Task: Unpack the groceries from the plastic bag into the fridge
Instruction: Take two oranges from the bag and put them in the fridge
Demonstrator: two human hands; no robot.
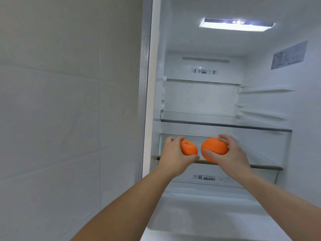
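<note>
Head view: open fridge (225, 101), both hands at its lower glass shelf (267, 166).
Left hand (173, 155) grips the smaller orange (189, 148); right hand (231, 153) clasps the bigger orange (214, 148), partly hiding it; fridge base cut off.

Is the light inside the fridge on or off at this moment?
On. The light panel in the fridge ceiling glows bright white, and the white walls and the glass shelf below it are clearly lit.

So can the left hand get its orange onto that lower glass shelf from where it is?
Probably yes. The left hand grips its orange right at the lower glass shelf, and the shelf surface behind looks bare, with the right hand and its orange beside it, not blocking.
</note>
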